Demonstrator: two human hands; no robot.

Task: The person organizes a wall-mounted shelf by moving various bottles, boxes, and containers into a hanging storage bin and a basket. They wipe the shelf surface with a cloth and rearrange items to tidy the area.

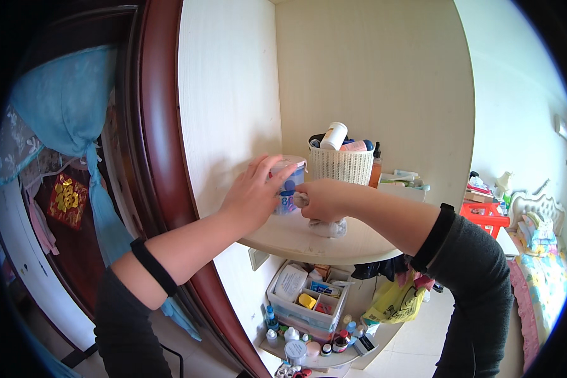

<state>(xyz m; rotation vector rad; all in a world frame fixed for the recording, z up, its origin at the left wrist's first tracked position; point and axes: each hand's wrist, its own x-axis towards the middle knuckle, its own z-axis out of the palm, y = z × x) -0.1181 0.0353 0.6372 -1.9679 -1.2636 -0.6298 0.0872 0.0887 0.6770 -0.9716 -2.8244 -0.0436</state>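
Note:
On the rounded shelf (283,232) stands a clear plastic jar (288,186) with a pale lid and blue printing. My left hand (257,189) is around its left side, fingers by the lid and thumb across the front. My right hand (328,198) grips a crumpled grey-white cloth (330,228), part of which hangs down to the shelf top close to the jar. Behind my right hand a white woven basket (340,164) holds a tilted white bottle (334,136) and other containers. An amber dropper bottle (375,170) stands against the basket's right side.
A small white bin (401,189) with tubes sits farther right on the shelf. Below are a divided plastic organizer (307,309), several bottles and jars, and a yellow plastic bag (397,302). A dark red door frame (163,113) rises at left; a bed (543,269) lies at right.

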